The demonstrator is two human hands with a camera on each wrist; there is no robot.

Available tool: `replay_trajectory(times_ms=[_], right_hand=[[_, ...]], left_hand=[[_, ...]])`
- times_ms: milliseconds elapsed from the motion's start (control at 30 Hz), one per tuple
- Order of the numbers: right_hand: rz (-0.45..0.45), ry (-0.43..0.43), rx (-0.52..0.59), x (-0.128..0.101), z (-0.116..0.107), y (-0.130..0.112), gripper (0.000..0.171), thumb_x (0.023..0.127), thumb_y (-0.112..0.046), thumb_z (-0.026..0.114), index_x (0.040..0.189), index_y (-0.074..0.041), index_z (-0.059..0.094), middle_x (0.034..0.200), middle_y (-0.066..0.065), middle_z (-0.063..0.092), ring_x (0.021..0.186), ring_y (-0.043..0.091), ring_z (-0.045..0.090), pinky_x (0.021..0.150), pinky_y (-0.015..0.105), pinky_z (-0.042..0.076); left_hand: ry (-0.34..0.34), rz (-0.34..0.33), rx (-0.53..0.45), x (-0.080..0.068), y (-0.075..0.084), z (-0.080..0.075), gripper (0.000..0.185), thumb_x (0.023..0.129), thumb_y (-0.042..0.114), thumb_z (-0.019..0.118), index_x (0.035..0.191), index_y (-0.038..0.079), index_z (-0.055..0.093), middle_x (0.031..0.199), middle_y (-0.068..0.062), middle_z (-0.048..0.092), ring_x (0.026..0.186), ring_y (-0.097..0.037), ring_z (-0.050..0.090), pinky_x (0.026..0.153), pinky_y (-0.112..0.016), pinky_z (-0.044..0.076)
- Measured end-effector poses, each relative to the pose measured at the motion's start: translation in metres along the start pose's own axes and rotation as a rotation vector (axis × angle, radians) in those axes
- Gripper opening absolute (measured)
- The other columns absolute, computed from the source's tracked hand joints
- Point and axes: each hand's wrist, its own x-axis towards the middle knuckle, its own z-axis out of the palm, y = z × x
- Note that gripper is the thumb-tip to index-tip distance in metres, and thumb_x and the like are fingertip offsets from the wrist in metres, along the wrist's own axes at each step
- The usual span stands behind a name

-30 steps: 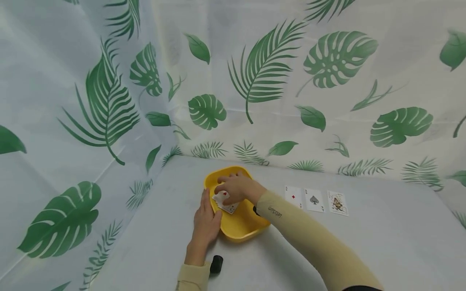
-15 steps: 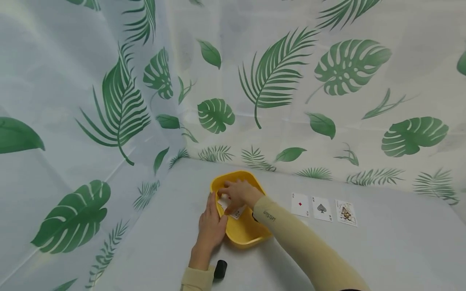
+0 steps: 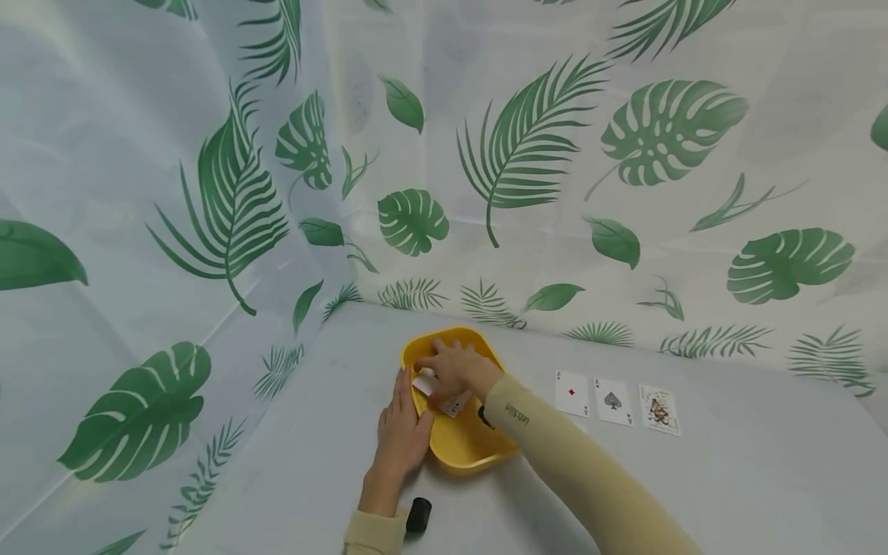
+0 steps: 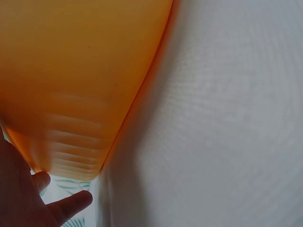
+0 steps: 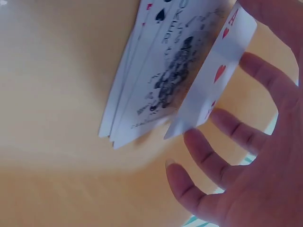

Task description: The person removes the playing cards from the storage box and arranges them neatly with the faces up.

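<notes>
I see my right hand (image 3: 454, 368) inside the yellow tray (image 3: 479, 451), its fingers (image 5: 227, 127) curled round one card, an ace of hearts (image 5: 215, 75), which stands tilted up off the small stack (image 5: 156, 80) lying on the tray floor. On the right wrist view the ace's lower edge sits just above the stack; whether it touches I cannot tell. The top of the stack shows a face card, with a spade and a red corner peeking out beneath it.

My left hand (image 3: 402, 432) lies flat along the tray's left rim, fingers straight and pressed against the outer wall. The left wrist view shows the tray's outer wall (image 4: 80, 80) close up, with the fingertips (image 4: 71, 205) beside its lower edge over the tabletop (image 4: 222, 118).

The tray sits on the pale tabletop near the back left corner. To its right, well apart from it, three cards lie face up in a row: an ace of diamonds (image 3: 571, 392), an ace of spades (image 3: 613, 401) and a face card (image 3: 658, 409). A leaf-print cloth (image 3: 527, 154) hangs behind and to the left. A small black cylinder (image 3: 418, 514) is by my left wrist.
</notes>
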Motion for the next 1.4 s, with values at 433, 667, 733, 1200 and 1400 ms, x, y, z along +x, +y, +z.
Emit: replay_trajectory(times_ms=[433, 667, 733, 1200, 1400], right_hand=[[-0.022, 0.126, 0.004, -0.019, -0.006, -0.003, 0.057, 0.087, -0.050, 0.074, 0.139, -0.039, 0.057, 0.155, 0.017, 0.033, 0.134, 0.045, 0.037, 0.102, 0.068, 0.036], [-0.085, 0.245, -0.008, -0.043, -0.010, -0.002, 0.060, 0.088, -0.050, 0.073, 0.145, -0.038, 0.055, 0.158, 0.012, 0.028, 0.133, 0.043, 0.037, 0.101, 0.064, 0.037], [-0.100, 0.284, -0.006, -0.052, -0.012, 0.000, 0.060, 0.088, -0.050, 0.073, 0.145, -0.037, 0.055, 0.158, 0.010, 0.030, 0.133, 0.041, 0.036, 0.100, 0.061, 0.038], [-0.177, 0.467, -0.018, -0.143, -0.013, 0.043, 0.056, 0.085, -0.040, 0.077, 0.138, -0.035, 0.060, 0.153, 0.003, 0.041, 0.128, 0.036, 0.035, 0.098, 0.056, 0.037], [-0.191, 0.466, -0.026, -0.180, -0.001, 0.066, 0.052, 0.084, -0.038, 0.078, 0.134, -0.036, 0.062, 0.149, 0.003, 0.043, 0.126, 0.037, 0.038, 0.098, 0.060, 0.036]], left_hand=[[0.014, 0.021, 0.004, -0.001, -0.002, 0.004, 0.077, 0.095, 0.014, 0.048, 0.161, 0.005, 0.011, 0.166, -0.018, 0.016, 0.142, -0.044, 0.033, 0.114, -0.063, 0.021], [0.013, 0.030, -0.007, -0.003, -0.001, 0.002, 0.076, 0.095, 0.014, 0.048, 0.161, 0.004, 0.012, 0.166, -0.018, 0.016, 0.142, -0.044, 0.031, 0.114, -0.065, 0.019], [0.006, 0.027, -0.005, -0.004, -0.001, 0.002, 0.076, 0.095, 0.014, 0.048, 0.161, 0.005, 0.011, 0.166, -0.018, 0.016, 0.142, -0.045, 0.031, 0.114, -0.065, 0.018], [-0.016, -0.029, -0.012, -0.003, 0.000, 0.006, 0.079, 0.097, 0.015, 0.048, 0.162, 0.009, 0.004, 0.168, -0.014, 0.011, 0.147, -0.038, 0.025, 0.118, -0.059, 0.013], [-0.016, -0.029, -0.023, -0.004, 0.002, 0.005, 0.080, 0.096, 0.015, 0.048, 0.162, 0.008, 0.005, 0.168, -0.014, 0.011, 0.147, -0.038, 0.025, 0.118, -0.058, 0.013]])
